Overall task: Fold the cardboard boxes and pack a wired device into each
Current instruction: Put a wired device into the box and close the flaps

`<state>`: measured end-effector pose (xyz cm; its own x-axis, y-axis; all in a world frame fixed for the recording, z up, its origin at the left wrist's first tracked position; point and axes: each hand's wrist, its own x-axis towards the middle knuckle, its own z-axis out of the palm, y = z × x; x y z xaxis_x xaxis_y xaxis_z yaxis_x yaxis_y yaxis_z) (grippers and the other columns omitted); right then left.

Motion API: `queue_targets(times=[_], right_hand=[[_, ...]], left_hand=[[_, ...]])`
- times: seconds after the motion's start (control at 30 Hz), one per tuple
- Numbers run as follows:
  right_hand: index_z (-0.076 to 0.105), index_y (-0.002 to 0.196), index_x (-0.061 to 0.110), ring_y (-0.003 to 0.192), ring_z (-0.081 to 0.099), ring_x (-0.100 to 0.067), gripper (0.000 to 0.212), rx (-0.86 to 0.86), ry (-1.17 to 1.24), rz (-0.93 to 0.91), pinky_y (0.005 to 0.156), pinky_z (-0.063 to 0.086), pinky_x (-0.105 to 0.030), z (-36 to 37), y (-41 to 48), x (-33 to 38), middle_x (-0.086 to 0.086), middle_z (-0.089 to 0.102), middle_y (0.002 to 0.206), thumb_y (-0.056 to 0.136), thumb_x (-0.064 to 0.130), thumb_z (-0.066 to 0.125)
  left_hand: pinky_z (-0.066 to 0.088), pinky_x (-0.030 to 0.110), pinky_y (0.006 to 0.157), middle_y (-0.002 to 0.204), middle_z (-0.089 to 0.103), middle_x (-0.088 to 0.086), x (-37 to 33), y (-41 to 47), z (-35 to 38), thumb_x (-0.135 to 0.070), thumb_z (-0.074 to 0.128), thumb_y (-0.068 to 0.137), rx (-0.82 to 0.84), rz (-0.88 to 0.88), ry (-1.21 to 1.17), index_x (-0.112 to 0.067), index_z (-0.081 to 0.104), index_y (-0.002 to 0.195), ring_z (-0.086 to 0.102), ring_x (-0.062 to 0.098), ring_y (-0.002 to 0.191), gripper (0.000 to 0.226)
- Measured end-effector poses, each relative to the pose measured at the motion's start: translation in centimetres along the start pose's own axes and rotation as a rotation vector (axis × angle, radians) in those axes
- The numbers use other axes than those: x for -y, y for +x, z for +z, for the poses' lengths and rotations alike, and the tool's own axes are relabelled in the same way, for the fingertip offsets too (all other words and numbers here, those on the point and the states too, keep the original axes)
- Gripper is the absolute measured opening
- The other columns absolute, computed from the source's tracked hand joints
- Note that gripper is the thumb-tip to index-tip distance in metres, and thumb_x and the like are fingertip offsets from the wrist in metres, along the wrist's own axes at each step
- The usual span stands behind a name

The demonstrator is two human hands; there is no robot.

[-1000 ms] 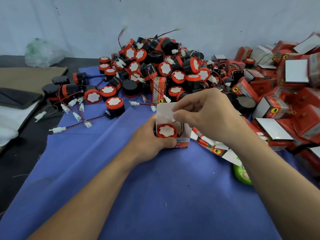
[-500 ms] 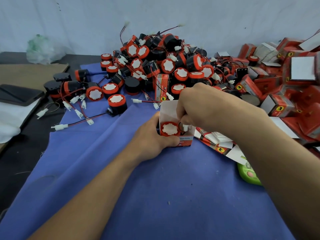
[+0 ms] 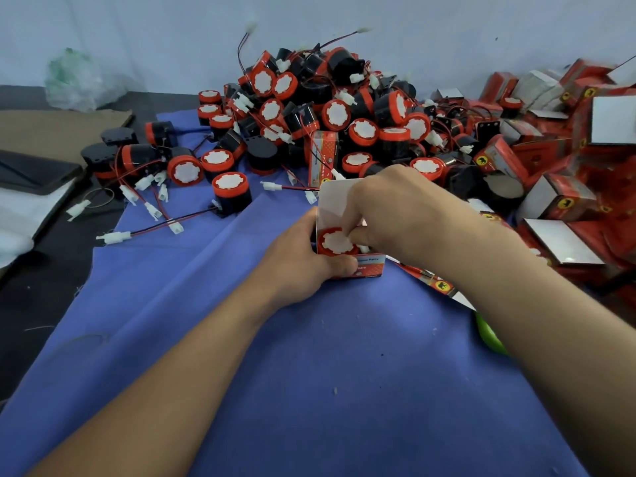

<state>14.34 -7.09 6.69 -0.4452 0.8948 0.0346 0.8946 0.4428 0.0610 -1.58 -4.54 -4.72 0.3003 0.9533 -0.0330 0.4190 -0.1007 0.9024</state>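
On the bench, your left hand grips the box while your right hand pinches the connector beside the device (already seated); left proud, it could jam the flap.

Soft, even indoor light with a cool bluish cast; shadows faint and diffuse on the blue cloth. Wide-angle bending toward edges. Red boxes at far right smeared by motion blur, greenish plastic bag top left soft; centre reasonably sharp.

Blurred small print, perhaps "Parts", on the held box; yellow animal emblems on stacked boxes.
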Motion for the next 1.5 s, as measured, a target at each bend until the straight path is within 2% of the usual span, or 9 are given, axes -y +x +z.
queue_targets(times=[0.1,0.23,0.3,0.43,0.6,0.73,0.93,1.1,1.5], right_hand=[[0.076,0.109,0.02,0.092,0.061,-0.028,0.02,-0.099,-0.008,0.079,0.081,0.052,-0.038,1.0,-0.2,0.0,-0.007,0.067,0.101,0.096,0.02,0.061],[0.074,0.092,0.019,0.09,0.034,-0.019,0.016,-0.261,-0.054,0.207,0.076,0.026,-0.033,2.2,-1.0,1.3,0.004,0.047,0.079,0.086,0.013,0.06],[0.069,0.083,0.016,0.098,0.041,-0.027,0.013,-0.329,-0.088,0.271,0.076,0.022,-0.037,3.2,-1.6,2.2,0.001,0.051,0.087,0.076,0.01,0.06],[0.074,0.085,0.012,0.116,0.045,-0.035,0.016,-0.37,-0.001,0.416,0.085,0.03,-0.042,6.0,-2.4,2.6,-0.007,0.059,0.135,0.078,0.01,0.059],[0.078,0.093,0.021,0.104,0.05,-0.021,0.017,-0.475,0.381,0.417,0.08,0.039,-0.031,7.6,-2.4,0.4,0.01,0.066,0.109,0.095,0.029,0.064],[0.078,0.106,0.035,0.101,0.068,-0.004,0.026,-0.586,0.944,0.437,0.089,0.056,-0.035,7.1,-3.6,-0.5,0.029,0.063,0.127,0.081,0.038,0.075],[0.08,0.076,0.04,0.08,0.071,-0.004,0.01,-0.556,0.991,0.392,0.079,0.055,-0.035,6.3,-4.2,-1.3,0.021,0.067,0.128,0.078,0.031,0.076],[0.077,0.085,0.044,0.123,0.057,-0.002,0.016,-0.574,0.971,0.414,0.098,0.051,-0.036,6.5,-3.6,-0.7,0.018,0.061,0.14,0.082,0.029,0.08],[0.068,0.085,0.054,0.117,0.059,0.004,0.028,-0.771,0.938,0.431,0.09,0.043,-0.005,6.7,-3.3,0.3,0.019,0.067,0.126,0.085,0.029,0.081]], left_hand=[[0.057,0.047,0.098,0.113,0.074,-0.017,0.1,0.1,0.0,-0.044,0.082,0.059,-0.011,0.004,-0.013,-0.047,0.061,0.121,0.07,0.013,0.108,0.065],[0.058,0.054,0.094,0.115,0.076,-0.008,0.2,0.3,0.1,-0.035,0.087,0.065,-0.008,0.031,-0.039,-0.039,0.062,0.124,0.071,0.023,0.109,0.064],[0.059,0.053,0.093,0.114,0.076,-0.009,0.1,0.2,0.1,-0.036,0.087,0.066,-0.016,0.037,-0.044,-0.04,0.062,0.125,0.072,0.021,0.108,0.064],[0.058,0.047,0.096,0.118,0.075,-0.015,-0.2,-0.2,0.4,-0.05,0.088,0.06,-0.035,0.039,-0.066,-0.043,0.06,0.129,0.071,0.014,0.111,0.075],[0.057,0.049,0.098,0.119,0.074,-0.012,0.2,-0.1,0.3,-0.04,0.088,0.059,-0.026,0.022,-0.079,-0.044,0.06,0.128,0.07,0.018,0.113,0.075],[0.056,0.049,0.099,0.119,0.074,-0.012,0.0,-0.1,0.2,-0.046,0.085,0.055,-0.012,0.024,-0.05,-0.044,0.059,0.13,0.069,0.017,0.114,0.079],[0.057,0.046,0.099,0.116,0.074,-0.017,-0.2,-0.3,0.2,-0.053,0.082,0.052,-0.019,0.012,-0.045,-0.046,0.059,0.128,0.069,0.011,0.111,0.08],[0.057,0.046,0.1,0.119,0.073,-0.016,-0.3,-0.4,0.1,-0.052,0.083,0.054,-0.003,0.015,-0.053,-0.046,0.058,0.131,0.068,0.012,0.113,0.082],[0.057,0.046,0.099,0.116,0.073,-0.015,-0.4,-0.5,0.1,-0.052,0.082,0.052,-0.004,0.005,-0.048,-0.044,0.058,0.13,0.069,0.013,0.111,0.082]])
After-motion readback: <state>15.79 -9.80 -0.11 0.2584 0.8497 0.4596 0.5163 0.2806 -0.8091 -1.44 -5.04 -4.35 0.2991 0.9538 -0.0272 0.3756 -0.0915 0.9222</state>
